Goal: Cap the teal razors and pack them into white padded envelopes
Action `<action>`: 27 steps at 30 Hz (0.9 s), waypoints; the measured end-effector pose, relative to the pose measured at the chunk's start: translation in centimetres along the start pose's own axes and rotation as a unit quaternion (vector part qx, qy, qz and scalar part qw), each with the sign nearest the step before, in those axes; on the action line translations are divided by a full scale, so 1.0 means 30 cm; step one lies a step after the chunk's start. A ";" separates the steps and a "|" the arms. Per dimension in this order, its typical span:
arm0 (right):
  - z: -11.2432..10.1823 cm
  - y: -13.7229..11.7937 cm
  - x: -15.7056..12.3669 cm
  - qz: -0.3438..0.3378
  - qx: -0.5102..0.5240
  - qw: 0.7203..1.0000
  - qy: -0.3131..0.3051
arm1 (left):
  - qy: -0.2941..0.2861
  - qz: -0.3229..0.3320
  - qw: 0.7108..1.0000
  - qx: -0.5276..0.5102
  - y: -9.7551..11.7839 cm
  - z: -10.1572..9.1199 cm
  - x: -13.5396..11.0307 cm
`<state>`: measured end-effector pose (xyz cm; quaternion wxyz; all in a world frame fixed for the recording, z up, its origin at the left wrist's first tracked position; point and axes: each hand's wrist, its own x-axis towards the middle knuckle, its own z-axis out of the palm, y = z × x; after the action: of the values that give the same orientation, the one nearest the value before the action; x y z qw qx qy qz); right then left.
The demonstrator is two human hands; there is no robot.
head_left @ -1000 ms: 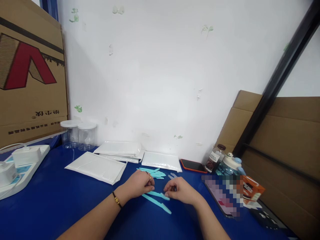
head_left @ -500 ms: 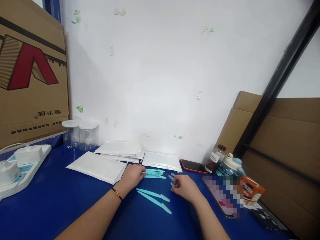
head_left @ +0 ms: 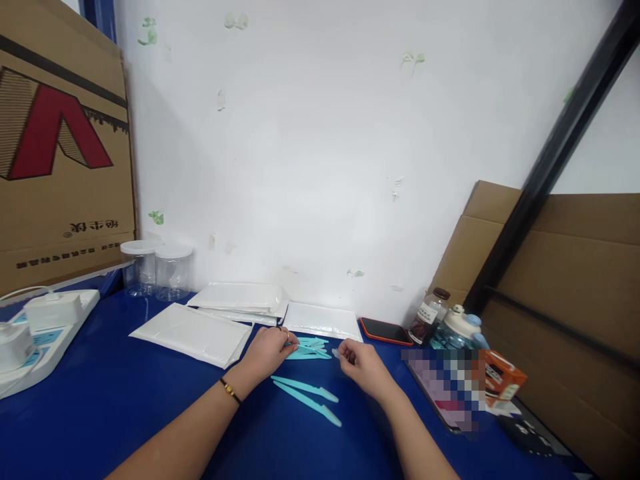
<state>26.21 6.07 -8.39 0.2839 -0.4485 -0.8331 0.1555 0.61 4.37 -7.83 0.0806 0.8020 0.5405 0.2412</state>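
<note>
My left hand [head_left: 267, 352] is closed at the fingertips on the handle of a teal eyebrow razor [head_left: 313, 350], whose far end points right. More teal eyebrow razors [head_left: 314, 341] lie in a small pile beneath and behind it. My right hand [head_left: 367, 365] pinches a small translucent blade cover [head_left: 335, 353], close to the held razor's end; whether the two touch I cannot tell. Nearer to me, two teal razors [head_left: 307, 402] with pale covers over their blade ends lie side by side on the blue table [head_left: 280, 447]. Other covers may be hidden behind my right fingers.
White padded mailers [head_left: 193, 333] lie along the wall, with two clear lidded jars [head_left: 173, 275] behind them. A power strip [head_left: 75, 333] is at the left. To the right are a phone [head_left: 386, 331], a brown-capped bottle [head_left: 429, 317], a blurred phone-like device [head_left: 440, 400] and an orange box [head_left: 504, 379].
My left hand has shifted slightly right and now holds a razor above the pile. My right hand has moved left and up from the loose covers, with one cover between its fingertips.
</note>
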 end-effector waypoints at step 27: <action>-0.092 0.123 -0.020 0.074 -0.035 0.996 -0.041 | -0.045 -0.019 0.996 0.080 -0.007 0.018 -0.007</action>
<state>30.58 7.60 -8.31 0.2217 -0.5120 -0.8134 0.1650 0.64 4.35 -8.44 0.0449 0.8056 0.5689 0.1593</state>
